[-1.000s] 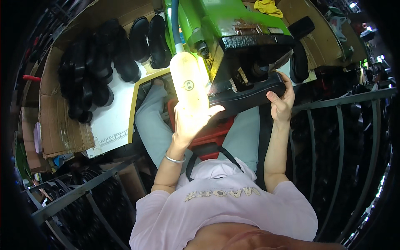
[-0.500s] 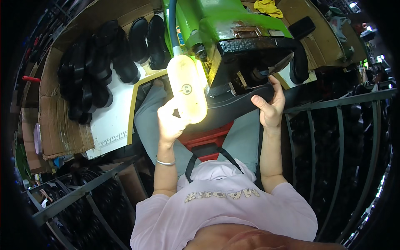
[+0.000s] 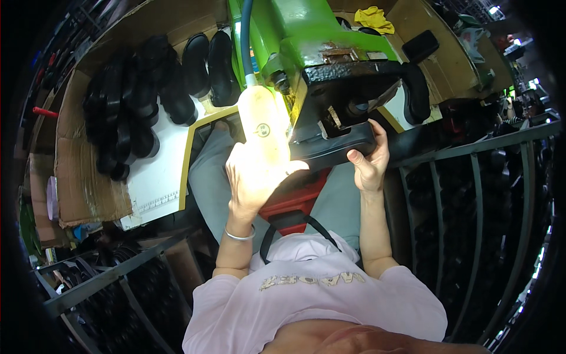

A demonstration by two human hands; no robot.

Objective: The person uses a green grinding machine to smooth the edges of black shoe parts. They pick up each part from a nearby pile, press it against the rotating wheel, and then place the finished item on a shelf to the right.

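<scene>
A black shoe sole (image 3: 337, 152) lies lengthwise against the underside of the dark metal head of a green machine (image 3: 312, 26). My right hand (image 3: 371, 166) is closed round its right end, thumb on the near side and fingers on the far side. At the left end is my left hand (image 3: 250, 184), its thumb stretched along the sole's near edge. A glowing lamp (image 3: 263, 127) on a blue-grey flexible neck (image 3: 246, 41) hides most of that hand's fingers and the sole's left end.
Black shoe soles (image 3: 132, 100) are heaped on a white board with a yellow edge (image 3: 187, 147), inside a cardboard box (image 3: 88, 194) at left. Another cardboard box (image 3: 454, 65) with a yellow cloth (image 3: 374, 19) stands right of the machine. Metal rails (image 3: 471, 144) flank me.
My left hand has turned and moved slightly right, its thumb now out along the sole. My right hand and the sole's right end have shifted a little left.
</scene>
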